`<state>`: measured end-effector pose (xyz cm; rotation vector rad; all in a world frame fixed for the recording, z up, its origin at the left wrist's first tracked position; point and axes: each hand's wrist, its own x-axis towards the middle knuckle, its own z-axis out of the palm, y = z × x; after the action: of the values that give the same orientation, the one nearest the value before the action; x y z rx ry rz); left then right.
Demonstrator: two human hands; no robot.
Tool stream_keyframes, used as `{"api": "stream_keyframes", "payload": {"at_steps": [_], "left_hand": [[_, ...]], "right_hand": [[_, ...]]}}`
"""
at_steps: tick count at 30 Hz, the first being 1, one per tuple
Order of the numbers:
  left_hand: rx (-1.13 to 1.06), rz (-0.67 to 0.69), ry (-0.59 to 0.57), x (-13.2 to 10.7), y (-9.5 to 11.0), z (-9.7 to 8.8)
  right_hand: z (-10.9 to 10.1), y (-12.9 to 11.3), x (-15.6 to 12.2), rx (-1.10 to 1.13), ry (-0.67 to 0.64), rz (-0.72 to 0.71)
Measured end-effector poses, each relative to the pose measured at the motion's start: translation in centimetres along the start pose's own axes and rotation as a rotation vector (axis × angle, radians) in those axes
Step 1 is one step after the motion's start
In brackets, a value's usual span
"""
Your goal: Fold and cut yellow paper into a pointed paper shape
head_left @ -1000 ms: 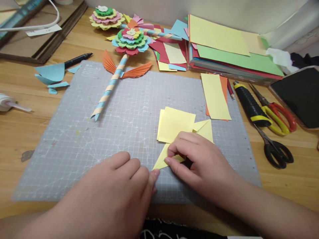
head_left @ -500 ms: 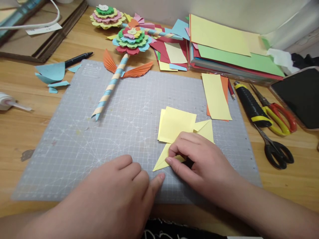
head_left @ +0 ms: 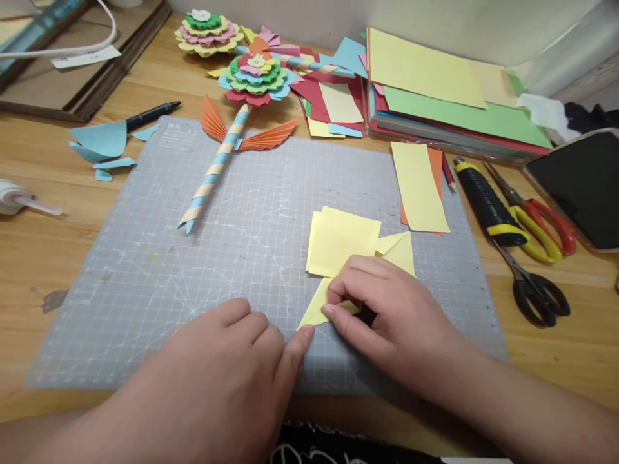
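Observation:
A folded yellow paper (head_left: 314,307) with a pointed tip lies on the grey cutting mat (head_left: 251,264). My right hand (head_left: 382,309) pinches it between thumb and curled fingers, covering much of it. At the tip, the thumb of my left hand (head_left: 242,361) touches the paper's lower edge; the other fingers of that hand are curled under in a loose fist. Just above sit stacked yellow paper squares (head_left: 343,241), overlapping the folded sheet. Another folded yellow piece (head_left: 399,251) shows behind my right hand; whether it joins the pinched one is hidden.
A paper flower (head_left: 256,77) on a striped stem lies across the mat's top left. To the right are paper strips (head_left: 420,187), a black-and-yellow cutter (head_left: 491,203) and black scissors (head_left: 539,299). A paper stack (head_left: 464,116) stands behind; a glue bottle (head_left: 12,196) is left.
My left hand has shifted slightly, bringing its thumb up to the tip of the folded yellow paper. My right hand stays in place with its pinch.

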<state>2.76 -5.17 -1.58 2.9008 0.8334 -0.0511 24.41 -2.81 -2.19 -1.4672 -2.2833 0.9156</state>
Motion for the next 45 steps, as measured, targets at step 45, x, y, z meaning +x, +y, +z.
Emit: {"api": "stream_keyframes", "payload": {"at_steps": [45], "left_hand": [[-0.051, 0.013, -0.003, 1.3, -0.5, -0.9]], "right_hand": [[-1.2, 0.6, -0.5, 0.097, 0.053, 0.033]]}}
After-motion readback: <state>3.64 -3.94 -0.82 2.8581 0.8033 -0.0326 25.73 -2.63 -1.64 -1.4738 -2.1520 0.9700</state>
